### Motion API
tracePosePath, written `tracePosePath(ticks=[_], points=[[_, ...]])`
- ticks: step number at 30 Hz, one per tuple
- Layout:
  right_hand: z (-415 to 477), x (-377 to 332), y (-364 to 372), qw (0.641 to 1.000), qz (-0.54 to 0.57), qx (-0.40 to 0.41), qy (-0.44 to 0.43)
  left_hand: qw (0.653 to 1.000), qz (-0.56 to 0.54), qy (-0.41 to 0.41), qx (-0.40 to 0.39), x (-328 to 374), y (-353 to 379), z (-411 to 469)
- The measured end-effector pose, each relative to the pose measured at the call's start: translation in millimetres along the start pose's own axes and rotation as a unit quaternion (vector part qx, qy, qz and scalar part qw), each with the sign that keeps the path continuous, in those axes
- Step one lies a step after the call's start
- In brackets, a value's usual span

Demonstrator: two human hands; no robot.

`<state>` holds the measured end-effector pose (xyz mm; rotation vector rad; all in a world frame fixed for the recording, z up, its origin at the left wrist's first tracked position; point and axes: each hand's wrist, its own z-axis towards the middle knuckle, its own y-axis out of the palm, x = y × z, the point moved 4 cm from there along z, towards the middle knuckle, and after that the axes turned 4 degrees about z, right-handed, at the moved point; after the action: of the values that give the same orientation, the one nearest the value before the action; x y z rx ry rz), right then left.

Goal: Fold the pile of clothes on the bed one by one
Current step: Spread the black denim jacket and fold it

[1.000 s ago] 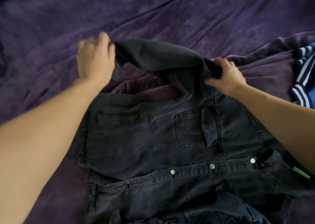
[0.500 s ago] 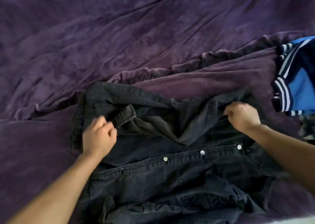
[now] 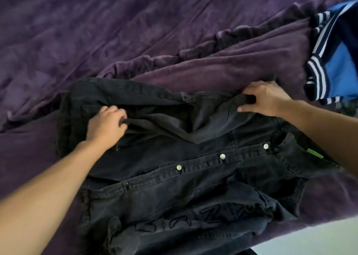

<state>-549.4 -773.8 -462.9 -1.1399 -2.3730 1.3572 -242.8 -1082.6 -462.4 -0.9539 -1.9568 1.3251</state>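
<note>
A black denim jacket (image 3: 174,177) with silver snap buttons and a small green tag lies spread on the purple bedspread (image 3: 135,31). One sleeve is folded across its upper part. My left hand (image 3: 105,125) grips the cuff end of that sleeve at the jacket's left side. My right hand (image 3: 263,97) holds the fabric at the shoulder on the right, fingers curled into the cloth and thumb lying along it.
A blue garment with navy and white stripes (image 3: 333,60) lies at the right edge of the bed. The bedspread is bunched in ridges behind the jacket. The bed's near edge and pale floor (image 3: 319,239) show at bottom right.
Both hands brought the raised sleeve down and laid it across the jacket's upper part. The hands have since spread slightly apart along the folded sleeve.
</note>
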Motion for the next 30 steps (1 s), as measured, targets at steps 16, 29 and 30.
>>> tracePosePath(ticks=[16, 29, 30], points=[[21.7, 17.1, -4.0, 0.986, 0.092, 0.100, 0.096, 0.986, 0.159, -0.034, -0.033, -12.9, -37.9, 57.1], [-187.8, 0.3, 21.5, 0.970, 0.044, 0.232, 0.052, 0.985, 0.162, 0.033, -0.052, 37.7, -29.6, -196.1], [-205.7, 0.7, 34.6, 0.973, 0.033, 0.224, 0.052, 0.985, 0.157, 0.035, -0.065, 40.1, -18.4, -214.9]])
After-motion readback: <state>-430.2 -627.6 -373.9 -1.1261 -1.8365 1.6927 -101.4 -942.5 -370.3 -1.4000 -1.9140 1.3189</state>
